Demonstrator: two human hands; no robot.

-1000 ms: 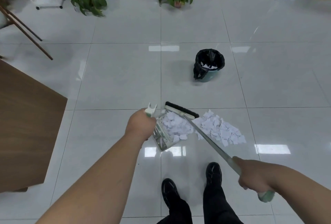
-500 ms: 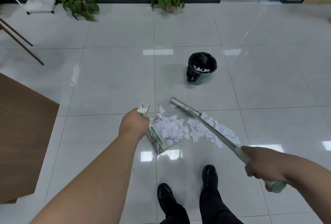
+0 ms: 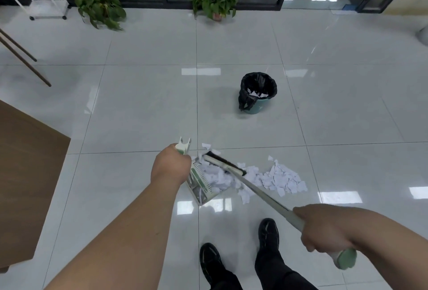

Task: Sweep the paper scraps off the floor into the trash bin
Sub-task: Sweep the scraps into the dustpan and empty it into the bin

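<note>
Left hand [image 3: 170, 169] is clenched around the top of the white-and-green plastic dustpan [image 3: 203, 183], which tilts on the glossy grey tiled floor [image 3: 139, 109] with torn white paper scraps [image 3: 281, 178] heaped inside and spilling out to its right. Right hand [image 3: 324, 229] is wrapped tight on the long metal broom handle [image 3: 261, 194]; the black-bristled broom head [image 3: 223, 163] sits at the dustpan's mouth. Beyond them stands the round teal trash bin with a black liner [image 3: 258, 91], well apart, a few scraps inside. 2 black shoes [image 3: 268, 230] stand below.
</note>
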